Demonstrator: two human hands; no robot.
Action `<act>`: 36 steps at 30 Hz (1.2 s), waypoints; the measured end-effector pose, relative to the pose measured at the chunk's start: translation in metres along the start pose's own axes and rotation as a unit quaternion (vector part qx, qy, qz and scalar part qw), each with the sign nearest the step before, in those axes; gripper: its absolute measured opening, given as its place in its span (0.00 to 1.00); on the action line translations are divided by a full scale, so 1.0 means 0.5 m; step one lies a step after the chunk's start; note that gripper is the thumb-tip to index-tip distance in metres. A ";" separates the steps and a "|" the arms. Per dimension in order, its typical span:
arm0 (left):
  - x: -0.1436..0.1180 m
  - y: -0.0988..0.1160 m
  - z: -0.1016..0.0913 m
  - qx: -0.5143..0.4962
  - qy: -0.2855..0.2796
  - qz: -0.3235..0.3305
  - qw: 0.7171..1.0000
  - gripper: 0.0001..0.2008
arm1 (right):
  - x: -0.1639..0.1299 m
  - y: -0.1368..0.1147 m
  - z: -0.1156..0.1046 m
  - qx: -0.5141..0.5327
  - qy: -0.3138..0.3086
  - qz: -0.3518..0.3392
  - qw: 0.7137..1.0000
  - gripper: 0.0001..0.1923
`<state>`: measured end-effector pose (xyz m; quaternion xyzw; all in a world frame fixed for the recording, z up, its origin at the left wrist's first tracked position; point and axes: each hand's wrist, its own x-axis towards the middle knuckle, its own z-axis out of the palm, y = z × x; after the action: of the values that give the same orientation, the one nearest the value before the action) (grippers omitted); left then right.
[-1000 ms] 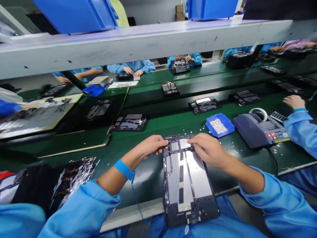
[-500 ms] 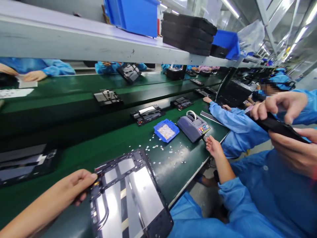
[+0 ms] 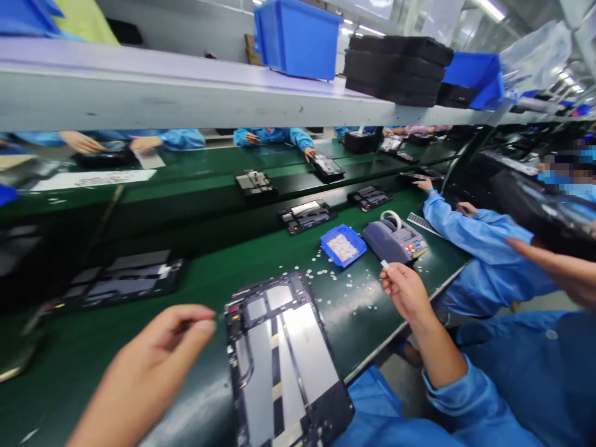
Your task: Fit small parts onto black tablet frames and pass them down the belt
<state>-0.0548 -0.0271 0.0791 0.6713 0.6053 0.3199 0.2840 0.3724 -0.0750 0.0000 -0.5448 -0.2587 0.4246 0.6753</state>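
Nearest, the left hand [image 3: 162, 347] hovers just left of the tablet chassis [image 3: 284, 366], fingers loosely curled, holding nothing visible. The chassis lies flat on the green bench [image 3: 139, 335], its near end overhanging the edge. Further out, the right hand [image 3: 404, 290] pinches a small white tape piece [image 3: 384, 264] beside the tape dispenser [image 3: 393, 241]. A blue tray [image 3: 343, 246] sits left of the dispenser.

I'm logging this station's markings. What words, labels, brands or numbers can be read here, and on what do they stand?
No text is readable.
Tape dispenser: coloured buttons, any markings on them too small to read.
White sheet on the far belt: dark print, blurred.
Tablet frame by the left hand: no legible marking.
Small white piece in the right hand: blank as far as can be seen.
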 end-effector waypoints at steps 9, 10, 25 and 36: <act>-0.031 0.155 0.123 -0.344 -0.121 -0.078 0.928 0.15 | -0.137 -0.021 0.317 -0.113 -0.368 -0.099 0.917 0.10; -0.031 0.141 0.122 -0.362 -0.109 -0.082 0.922 0.13 | -0.139 -0.019 0.329 -0.120 -0.386 -0.113 0.907 0.10; -0.024 -0.007 0.028 0.237 -0.099 0.223 0.940 0.11 | -0.036 0.028 0.406 -0.504 -0.441 -0.488 0.559 0.17; -0.029 0.011 0.041 0.315 -0.129 0.253 0.906 0.09 | -0.036 0.029 0.398 -0.535 -0.467 -0.537 0.457 0.18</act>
<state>-0.0363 -0.0418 0.0689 0.8915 0.4430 0.0844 0.0427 0.1976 0.0131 0.0423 -0.2729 -0.9526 -0.0526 0.1241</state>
